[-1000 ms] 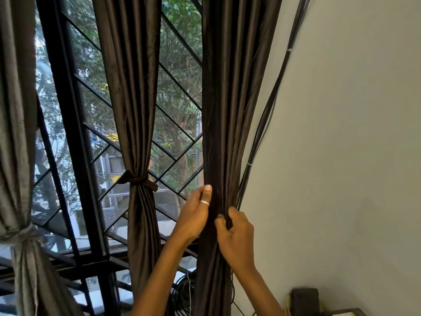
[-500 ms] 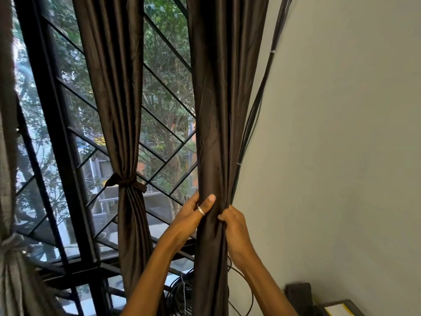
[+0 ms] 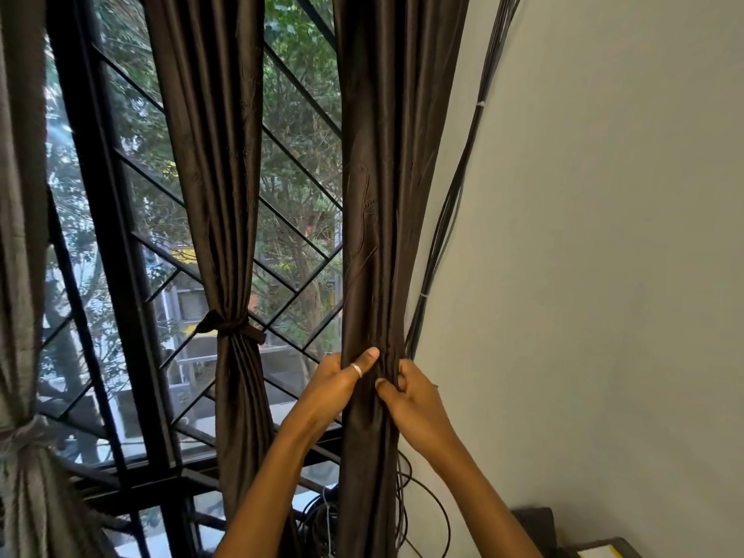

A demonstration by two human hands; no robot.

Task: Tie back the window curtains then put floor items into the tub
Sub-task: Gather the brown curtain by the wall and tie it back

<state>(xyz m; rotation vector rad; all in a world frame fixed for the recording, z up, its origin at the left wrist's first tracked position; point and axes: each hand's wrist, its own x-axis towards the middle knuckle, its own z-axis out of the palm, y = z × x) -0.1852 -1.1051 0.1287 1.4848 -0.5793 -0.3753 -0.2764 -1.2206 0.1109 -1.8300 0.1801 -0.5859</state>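
A dark brown curtain (image 3: pixel 382 195) hangs at the right end of the window, beside the wall. My left hand (image 3: pixel 338 384), with a ring on the thumb, wraps around it from the left. My right hand (image 3: pixel 410 396) pinches its folds from the right, so the fabric is bunched between both hands. A second brown curtain (image 3: pixel 213 155) in the middle is gathered by a knotted tie (image 3: pixel 231 326). A grey curtain (image 3: pixel 24 275) at the far left is also tied. No tub or floor items are in view.
A black window frame with a diagonal grille (image 3: pixel 298 235) is behind the curtains. A bundle of black cables (image 3: pixel 451 219) runs down the pale wall (image 3: pixel 604 275) and coils low down (image 3: pixel 422 513). A dark box (image 3: pixel 539 525) sits at the bottom right.
Both hands have closed tighter on the right curtain, bunching it narrower. The view has shifted slightly, so the curtains sit a little further left in the picture.
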